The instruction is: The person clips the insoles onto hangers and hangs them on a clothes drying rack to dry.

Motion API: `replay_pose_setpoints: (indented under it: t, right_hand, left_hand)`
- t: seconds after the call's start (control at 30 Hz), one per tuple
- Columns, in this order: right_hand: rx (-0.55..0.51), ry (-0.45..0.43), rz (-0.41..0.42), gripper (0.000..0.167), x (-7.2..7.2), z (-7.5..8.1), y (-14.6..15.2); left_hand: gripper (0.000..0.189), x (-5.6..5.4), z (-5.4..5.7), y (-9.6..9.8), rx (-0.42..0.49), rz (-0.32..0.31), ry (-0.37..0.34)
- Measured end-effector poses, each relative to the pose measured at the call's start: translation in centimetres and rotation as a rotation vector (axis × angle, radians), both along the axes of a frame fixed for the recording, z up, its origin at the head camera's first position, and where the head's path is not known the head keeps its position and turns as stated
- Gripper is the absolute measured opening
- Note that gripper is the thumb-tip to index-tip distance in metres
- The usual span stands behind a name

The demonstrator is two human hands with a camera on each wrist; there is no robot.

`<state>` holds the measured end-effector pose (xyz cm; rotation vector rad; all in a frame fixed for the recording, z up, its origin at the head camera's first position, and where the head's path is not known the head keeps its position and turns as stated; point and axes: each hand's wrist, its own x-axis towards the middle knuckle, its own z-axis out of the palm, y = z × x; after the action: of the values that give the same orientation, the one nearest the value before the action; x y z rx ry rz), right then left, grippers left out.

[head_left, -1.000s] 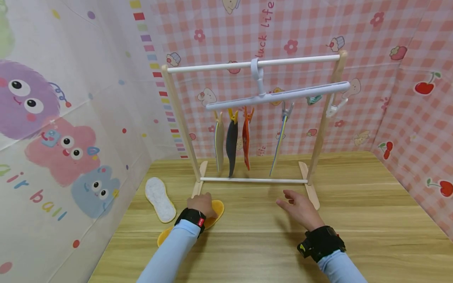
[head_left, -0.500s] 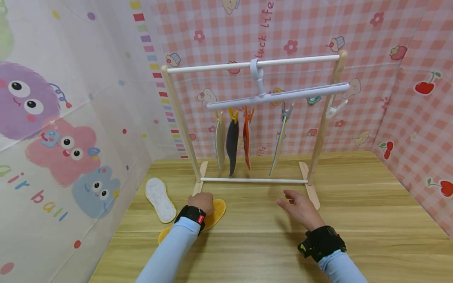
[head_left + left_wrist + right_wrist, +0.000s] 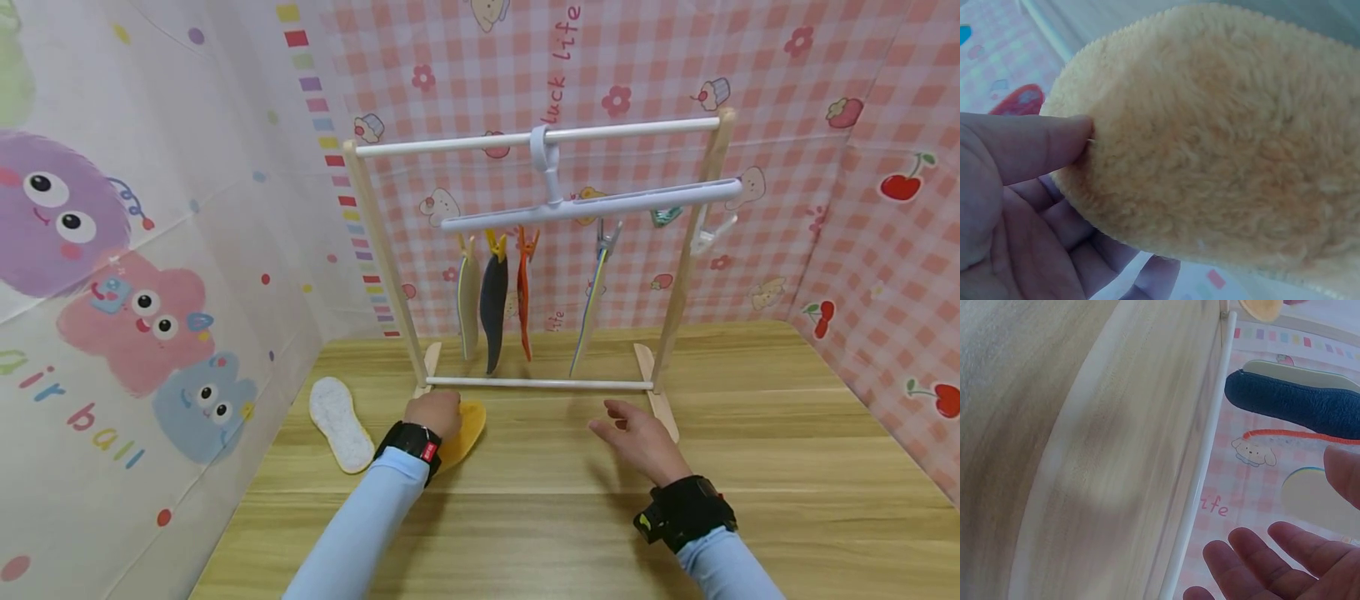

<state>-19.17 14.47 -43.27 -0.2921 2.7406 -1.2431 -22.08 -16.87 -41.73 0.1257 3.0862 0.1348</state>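
My left hand [image 3: 435,412] pinches a fuzzy yellow insole [image 3: 469,427] at one end. In the left wrist view, the thumb presses on the plush face of the insole [image 3: 1204,137], with the other fingers behind its edge. My forearm and wrist band hide part of it in the head view. My right hand [image 3: 643,442] holds nothing; its fingers are spread and loosely bent near the right foot of the drying rack. A second insole [image 3: 339,425], whitish with a yellow edge, lies on the table to the left.
A wooden rack with a white top rail [image 3: 637,129] carries a grey hanger [image 3: 600,205]. Below the hanger, clothespins hold a beige insole [image 3: 468,308], a dark insole [image 3: 493,317], an orange-red insole [image 3: 524,308] and a thin pale insole [image 3: 588,312]. An unloaded white clothespin [image 3: 708,235] hangs at right.
My left hand has taken hold of the yellow insole and lifted it off the table, moving slightly forward. My right hand has hardly moved.
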Motion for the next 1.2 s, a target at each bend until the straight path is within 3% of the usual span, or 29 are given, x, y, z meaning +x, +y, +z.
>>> replay_pose_setpoints:
  t: [0.37, 0.87, 1.2]
  right_hand:
    - [0.016, -0.002, -0.005, 0.061, -0.3, 0.6, 0.1]
    - [0.015, 0.050, 0.011, 0.058, -0.9, 2.0, 0.5]
    - [0.018, 0.083, 0.018, 0.062, -1.5, 3.6, 0.6]
  left_hand:
    - [0.011, -0.1, 2.3, 1.7, 0.029, -0.076, 0.152]
    - [0.018, -0.2, 4.0, 3.2, 0.126, -0.153, 0.310]
    - [0.019, -0.4, 4.9, 4.2, 0.181, -0.152, 0.317]
